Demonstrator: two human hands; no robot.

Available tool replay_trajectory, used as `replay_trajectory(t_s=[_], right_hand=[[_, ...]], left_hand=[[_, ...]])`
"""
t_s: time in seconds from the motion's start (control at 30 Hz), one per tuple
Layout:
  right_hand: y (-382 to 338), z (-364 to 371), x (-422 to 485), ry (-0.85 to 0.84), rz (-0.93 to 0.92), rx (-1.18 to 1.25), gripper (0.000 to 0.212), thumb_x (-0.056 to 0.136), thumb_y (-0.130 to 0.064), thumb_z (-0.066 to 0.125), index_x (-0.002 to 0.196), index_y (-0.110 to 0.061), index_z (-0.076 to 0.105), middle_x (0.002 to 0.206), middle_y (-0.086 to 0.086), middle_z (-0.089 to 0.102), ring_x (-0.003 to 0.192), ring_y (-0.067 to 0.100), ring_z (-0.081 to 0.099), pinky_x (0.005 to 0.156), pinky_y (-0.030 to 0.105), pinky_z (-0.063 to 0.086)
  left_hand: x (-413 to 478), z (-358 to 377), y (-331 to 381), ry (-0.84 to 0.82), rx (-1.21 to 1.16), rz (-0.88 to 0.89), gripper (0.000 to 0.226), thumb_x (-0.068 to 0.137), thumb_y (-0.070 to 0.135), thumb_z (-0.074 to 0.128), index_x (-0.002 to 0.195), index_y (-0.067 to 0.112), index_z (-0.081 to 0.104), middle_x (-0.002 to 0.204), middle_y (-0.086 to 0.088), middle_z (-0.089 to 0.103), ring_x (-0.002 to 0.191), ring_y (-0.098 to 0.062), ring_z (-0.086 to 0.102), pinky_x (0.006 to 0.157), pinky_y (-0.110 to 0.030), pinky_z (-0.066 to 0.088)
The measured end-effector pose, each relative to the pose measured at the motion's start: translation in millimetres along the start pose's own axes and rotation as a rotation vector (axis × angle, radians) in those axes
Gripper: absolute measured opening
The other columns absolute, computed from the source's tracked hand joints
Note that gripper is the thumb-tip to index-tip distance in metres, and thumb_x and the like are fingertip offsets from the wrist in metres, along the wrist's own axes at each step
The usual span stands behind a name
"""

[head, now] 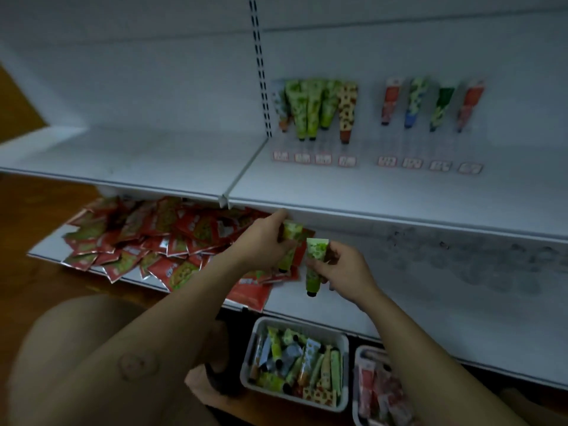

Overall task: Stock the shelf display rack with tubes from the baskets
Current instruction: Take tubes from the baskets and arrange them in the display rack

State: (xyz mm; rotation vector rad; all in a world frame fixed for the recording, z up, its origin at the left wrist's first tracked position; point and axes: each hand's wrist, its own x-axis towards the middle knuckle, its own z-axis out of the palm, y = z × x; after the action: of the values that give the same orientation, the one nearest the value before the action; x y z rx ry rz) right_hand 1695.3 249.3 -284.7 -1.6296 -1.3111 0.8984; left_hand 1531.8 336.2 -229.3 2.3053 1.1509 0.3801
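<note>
Green tubes held: 2, caps down, side by side. L hand (264, 244): fingers curled round tube no. 1 (290, 245). R hand (345, 272): thumb and fingers pinch tube no. 2 (314, 265). Above fingers: rack tubes, left grp (313, 109) 5, right grp (430, 103) 4. Below: baskets, 2 (307, 329). Left of fingers: red sachets (147, 241), heap, uncounted.

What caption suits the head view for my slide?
Left hand holds one green tube, right hand another, below the display rack and above the baskets.
</note>
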Motion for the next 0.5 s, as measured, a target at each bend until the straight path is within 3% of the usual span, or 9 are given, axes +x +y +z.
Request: replay_trajectory(t_s=[0.07, 0.13, 0.23, 0.37, 0.43, 0.5], right_hand=[[-19, -11, 6, 0.052, -0.045, -0.004, 0.011, 0.085, -0.032, 0.07, 0.083, -0.032, 0.059, 0.077, -0.003, 0.065, 0.065, 0.018, 0.061, 0.05, 0.026, 0.045], [-38, -23, 15, 0.107, -0.095, -0.008, 0.017, 0.084, -0.029, 0.071, 0.084, -0.032, 0.055, 0.079, -0.004, 0.065, 0.067, 0.018, 0.063, 0.049, 0.027, 0.045], [-68, -43, 31, 0.177, -0.164, -0.118, 0.028, 0.082, -0.032, 0.074, 0.099, -0.027, 0.052, 0.082, 0.0, 0.065, 0.07, 0.019, 0.063, 0.055, 0.033, 0.05], [-105, -64, 55, 0.233, -0.21, -0.198, 0.027, 0.086, -0.034, 0.069, 0.097, -0.013, 0.057, 0.088, 0.003, 0.063, 0.077, 0.022, 0.062, 0.069, 0.043, 0.054], [-120, -73, 67, 0.248, -0.234, -0.218, 0.024, 0.086, -0.036, 0.067, 0.096, -0.016, 0.058, 0.087, 0.0, 0.062, 0.079, 0.021, 0.062, 0.071, 0.042, 0.053], [-132, -83, 83, 0.266, -0.262, -0.235, 0.024, 0.085, -0.037, 0.068, 0.099, -0.019, 0.06, 0.085, -0.005, 0.061, 0.079, 0.018, 0.06, 0.068, 0.035, 0.051]], left_hand=[[7, -21, 16, 0.034, 0.026, 0.051, 0.02, 0.088, 0.022, 0.062, 0.102, 0.024, 0.048, 0.087, 0.002, 0.065, 0.076, -0.015, 0.063, 0.066, -0.04, 0.055], [16, -39, 31, 0.055, 0.047, 0.08, 0.018, 0.087, 0.022, 0.064, 0.098, 0.025, 0.051, 0.089, 0.003, 0.064, 0.079, -0.015, 0.063, 0.069, -0.042, 0.056], [32, -63, 52, 0.086, 0.071, 0.126, 0.015, 0.087, 0.021, 0.066, 0.094, 0.023, 0.052, 0.09, 0.003, 0.061, 0.083, -0.017, 0.061, 0.073, -0.043, 0.054], [52, -87, 64, 0.147, 0.065, 0.174, 0.016, 0.09, 0.024, 0.064, 0.102, 0.022, 0.052, 0.092, 0.003, 0.06, 0.085, -0.018, 0.06, 0.073, -0.038, 0.051], [62, -98, 62, 0.157, 0.028, 0.158, 0.03, 0.092, 0.025, 0.063, 0.118, 0.023, 0.05, 0.1, 0.002, 0.059, 0.089, -0.018, 0.059, 0.076, -0.037, 0.051], [74, -108, 57, 0.194, 0.005, 0.138, 0.034, 0.091, 0.023, 0.063, 0.122, 0.024, 0.049, 0.102, 0.001, 0.058, 0.09, -0.019, 0.058, 0.074, -0.033, 0.047]])
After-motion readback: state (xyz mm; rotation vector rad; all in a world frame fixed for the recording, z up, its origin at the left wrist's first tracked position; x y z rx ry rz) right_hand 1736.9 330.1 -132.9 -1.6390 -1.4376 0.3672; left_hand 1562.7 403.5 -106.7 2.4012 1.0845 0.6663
